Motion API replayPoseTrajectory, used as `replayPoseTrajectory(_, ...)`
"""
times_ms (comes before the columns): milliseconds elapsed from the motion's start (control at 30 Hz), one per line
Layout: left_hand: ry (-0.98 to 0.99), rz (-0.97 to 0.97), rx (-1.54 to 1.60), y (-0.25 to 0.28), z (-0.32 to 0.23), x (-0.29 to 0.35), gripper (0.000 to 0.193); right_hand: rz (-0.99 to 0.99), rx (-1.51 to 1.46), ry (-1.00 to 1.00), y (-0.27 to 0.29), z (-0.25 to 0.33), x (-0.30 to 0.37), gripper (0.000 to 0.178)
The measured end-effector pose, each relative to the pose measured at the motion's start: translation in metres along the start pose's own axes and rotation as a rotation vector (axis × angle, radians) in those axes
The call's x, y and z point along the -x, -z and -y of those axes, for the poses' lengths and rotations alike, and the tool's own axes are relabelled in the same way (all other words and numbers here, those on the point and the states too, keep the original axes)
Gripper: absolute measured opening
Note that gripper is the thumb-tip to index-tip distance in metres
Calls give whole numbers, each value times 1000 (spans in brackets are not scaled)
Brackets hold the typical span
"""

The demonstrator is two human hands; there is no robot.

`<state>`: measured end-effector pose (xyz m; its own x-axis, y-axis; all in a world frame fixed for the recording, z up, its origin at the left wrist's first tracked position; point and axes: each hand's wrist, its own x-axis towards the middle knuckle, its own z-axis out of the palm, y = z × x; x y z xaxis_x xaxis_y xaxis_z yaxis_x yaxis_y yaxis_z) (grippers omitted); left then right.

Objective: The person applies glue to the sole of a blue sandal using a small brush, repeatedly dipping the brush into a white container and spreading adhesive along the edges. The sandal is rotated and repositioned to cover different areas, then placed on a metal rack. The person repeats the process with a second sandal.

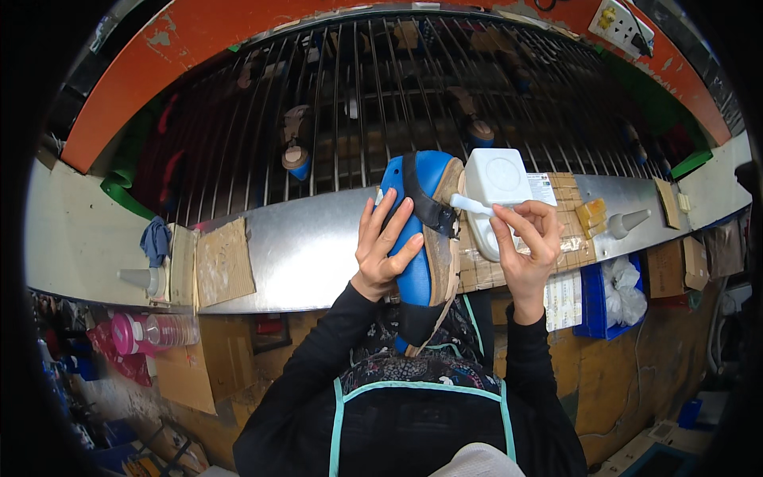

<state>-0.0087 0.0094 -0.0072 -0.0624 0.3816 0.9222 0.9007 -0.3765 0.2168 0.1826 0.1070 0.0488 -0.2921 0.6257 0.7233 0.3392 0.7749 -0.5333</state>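
Note:
My left hand (383,248) is wrapped around a blue shoe last (413,274), its fingers spread over the upper side. A black strap (417,195) crosses the last, and a brown sole edge (439,258) runs along its right side. Between thumb and fingers, my right hand (528,245) pinches a small white brush (474,206). The brush's far end is close to the black strap and the sole edge; whether it touches them I cannot tell. Just behind the brush sits a white plastic container (499,176) with a rounded top.
Beyond the metal ledge (302,258) lies a rack of metal rods (373,103), with more lasts (296,151) on it. Cardboard (225,262) covers part of the ledge at left. A grey cone (628,224) stands at right, above a blue bin (596,298) of white bags.

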Motion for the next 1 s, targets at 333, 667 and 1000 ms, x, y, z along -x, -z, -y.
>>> replayPoseTrajectory(333, -13, 5, 24, -1, 0, -3, 37, -44, 10, -52, 4, 1, -9, 22)
replayPoseTrajectory(667, -19, 8, 31, -1, -1, -5, 38, -8, 62, 29, 8, 1, -2, 21)
replayPoseTrajectory(1000, 1, 3, 49, 0, 0, -7, 39, 56, 16, 74, 11, 6, 0, 22)
